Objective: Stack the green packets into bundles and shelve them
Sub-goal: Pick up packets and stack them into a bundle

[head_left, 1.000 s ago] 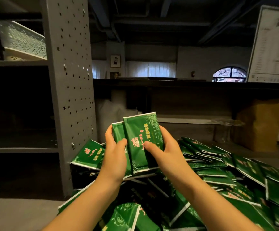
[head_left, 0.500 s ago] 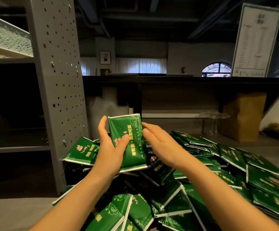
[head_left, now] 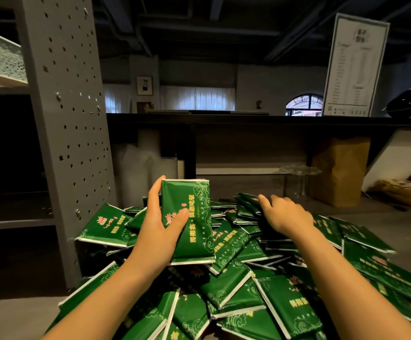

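Everything here sits on a grey floor [head_left: 15, 312], and it's pretty dim. The main thing is a loose heap of green packets [head_left: 261, 303] dumped straight on it. The heap spreads from dead centre out to about 4 o'clock and down to 6, with the packets overlapping every which way. At 9 o'clock a grey shelving unit [head_left: 69, 133] stands on the floor, its perforated upright right against the heap's left edge. Back at 2 o'clock a brown paper bag [head_left: 339, 173] stands upright, with a clear glass stand [head_left: 297, 177] just beside it. A white board [head_left: 400, 158] leans at 3 o'clock, and pale wrapped rolls [head_left: 138, 173] stand near 12.
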The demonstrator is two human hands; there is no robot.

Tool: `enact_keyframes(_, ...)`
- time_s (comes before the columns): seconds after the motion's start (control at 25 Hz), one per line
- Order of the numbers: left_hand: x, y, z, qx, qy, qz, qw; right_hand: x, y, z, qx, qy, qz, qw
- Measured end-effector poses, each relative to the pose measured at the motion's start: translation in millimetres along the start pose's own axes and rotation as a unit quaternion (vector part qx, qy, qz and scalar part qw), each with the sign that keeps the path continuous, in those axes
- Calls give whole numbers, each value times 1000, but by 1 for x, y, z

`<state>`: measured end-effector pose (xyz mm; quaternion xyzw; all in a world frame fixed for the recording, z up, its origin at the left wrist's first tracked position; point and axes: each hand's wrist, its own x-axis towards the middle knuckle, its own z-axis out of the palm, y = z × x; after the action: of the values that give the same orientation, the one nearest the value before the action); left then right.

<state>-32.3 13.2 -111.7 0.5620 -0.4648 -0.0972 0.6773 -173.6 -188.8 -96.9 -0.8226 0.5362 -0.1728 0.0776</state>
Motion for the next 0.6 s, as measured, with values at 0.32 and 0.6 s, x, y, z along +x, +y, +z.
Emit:
enact_keyframes(0.32,-2,1,2,-15,-15,14,1000,-11,-7,-9,33,-23,-29,999)
enact_keyframes(0.6,-3,2,3,-6,9,17,1000,-14,-10,-10,69,-39,-97,992)
